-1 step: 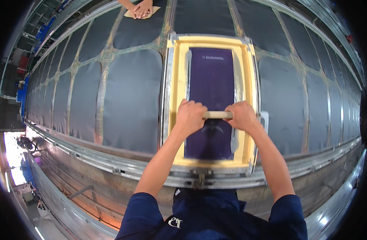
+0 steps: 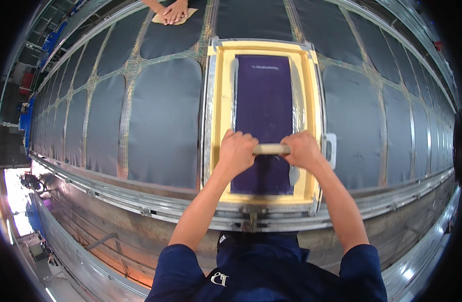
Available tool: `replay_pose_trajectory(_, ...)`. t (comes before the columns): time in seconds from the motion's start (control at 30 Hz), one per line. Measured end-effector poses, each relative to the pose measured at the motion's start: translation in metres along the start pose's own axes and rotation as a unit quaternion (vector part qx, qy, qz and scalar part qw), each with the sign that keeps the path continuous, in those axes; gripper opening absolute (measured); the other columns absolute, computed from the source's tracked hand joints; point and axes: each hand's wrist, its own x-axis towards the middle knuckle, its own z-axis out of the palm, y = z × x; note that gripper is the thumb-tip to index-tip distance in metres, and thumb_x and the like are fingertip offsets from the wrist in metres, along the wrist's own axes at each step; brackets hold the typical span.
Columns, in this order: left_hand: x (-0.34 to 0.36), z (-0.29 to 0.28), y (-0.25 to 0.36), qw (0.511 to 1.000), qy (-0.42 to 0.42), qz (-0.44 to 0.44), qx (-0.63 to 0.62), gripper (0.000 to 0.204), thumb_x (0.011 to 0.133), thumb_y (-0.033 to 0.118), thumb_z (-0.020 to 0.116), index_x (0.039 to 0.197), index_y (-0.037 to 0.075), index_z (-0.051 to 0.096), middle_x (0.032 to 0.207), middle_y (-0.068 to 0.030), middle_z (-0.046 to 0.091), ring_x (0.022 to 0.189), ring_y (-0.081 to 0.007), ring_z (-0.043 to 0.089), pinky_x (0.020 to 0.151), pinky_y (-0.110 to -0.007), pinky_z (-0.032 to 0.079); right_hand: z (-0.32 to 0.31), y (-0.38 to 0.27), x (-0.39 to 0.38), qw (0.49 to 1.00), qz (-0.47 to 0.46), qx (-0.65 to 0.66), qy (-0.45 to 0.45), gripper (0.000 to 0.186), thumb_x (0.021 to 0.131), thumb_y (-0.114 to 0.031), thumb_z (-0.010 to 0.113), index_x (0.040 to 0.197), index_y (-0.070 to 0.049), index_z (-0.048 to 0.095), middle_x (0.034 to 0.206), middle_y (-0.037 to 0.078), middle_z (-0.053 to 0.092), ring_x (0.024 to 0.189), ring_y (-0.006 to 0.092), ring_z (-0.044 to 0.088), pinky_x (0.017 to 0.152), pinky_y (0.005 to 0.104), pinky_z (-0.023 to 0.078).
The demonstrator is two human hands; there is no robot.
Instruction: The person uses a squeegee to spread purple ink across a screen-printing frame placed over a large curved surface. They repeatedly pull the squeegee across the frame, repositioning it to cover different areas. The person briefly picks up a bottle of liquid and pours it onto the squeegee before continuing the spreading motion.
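Handle [image 2: 271, 149]: left hand [image 2: 237, 152] and right hand [image 2: 301, 150] clenched around it, one at each end; beneath, purple panel [image 2: 264, 100] inside yellow frame [image 2: 217, 116]

Purple panel [image 2: 264, 100], yellow frame [image 2: 221, 100], beige bar [image 2: 271, 149], dark grey sheets [image 2: 165, 116] — multicoloured lines [image 2: 136, 68] between, navy shirt [image 2: 271, 282]
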Motion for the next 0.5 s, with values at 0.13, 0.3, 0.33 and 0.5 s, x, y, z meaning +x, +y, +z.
replay_pose_trajectory(0.13, -0.096, -0.003, 0.044, 1.0, -0.005, -0.002, -0.02, 0.014, 0.07, 0.014, 0.078, 0.082, 0.013, 0.071, 0.081, -0.0038, 0.067, 0.083, -0.0234, 0.064, 0.081, -0.04, 0.042, 0.031, -0.048, -0.086, 0.999, -0.03, -0.015, 0.009, 0.026, 0.065, -0.019, 0.083, 0.088, -0.011, 0.072, 0.082, 0.008, 0.071, 0.086, 0.0284, 0.069, 0.083, 0.0418, 0.05)
replay_pose_trajectory(0.3, -0.106, -0.002, 0.049, 1.0, -0.018, -0.006, -0.003, 0.011, 0.07, 0.017, 0.078, 0.079, 0.018, 0.072, 0.08, -0.0013, 0.068, 0.078, -0.0219, 0.064, 0.08, -0.039, 0.041, 0.031, -0.055, -0.097, 0.999, -0.028, -0.028, 0.005, 0.023, 0.072, -0.022, 0.083, 0.09, -0.012, 0.074, 0.084, 0.009, 0.071, 0.086, 0.029, 0.07, 0.083, 0.0423, 0.051)
replay_pose_trajectory(0.33, -0.097, -0.003, 0.045, 0.999, -0.048, -0.02, -0.014, 0.01, 0.069, 0.017, 0.078, 0.077, 0.02, 0.073, 0.08, -0.0003, 0.069, 0.076, -0.0217, 0.064, 0.08, -0.039, 0.041, 0.025, -0.05, -0.089, 0.999, -0.012, -0.02, -0.048, 0.021, 0.074, -0.023, 0.082, 0.09, -0.012, 0.074, 0.083, 0.009, 0.071, 0.085, 0.0294, 0.07, 0.083, 0.0428, 0.051)
replay_pose_trajectory(0.5, 0.021, -0.017, -0.005, 0.999, 0.01, 0.015, 0.028, 0.008, 0.071, 0.02, 0.078, 0.077, 0.017, 0.073, 0.079, -0.002, 0.069, 0.078, -0.0241, 0.066, 0.08, -0.041, 0.042, -0.019, 0.007, 0.016, 0.998, -0.02, -0.05, 0.014, 0.019, 0.08, -0.033, 0.079, 0.086, -0.015, 0.076, 0.078, 0.009, 0.072, 0.077, 0.0308, 0.071, 0.079, 0.0454, 0.054)
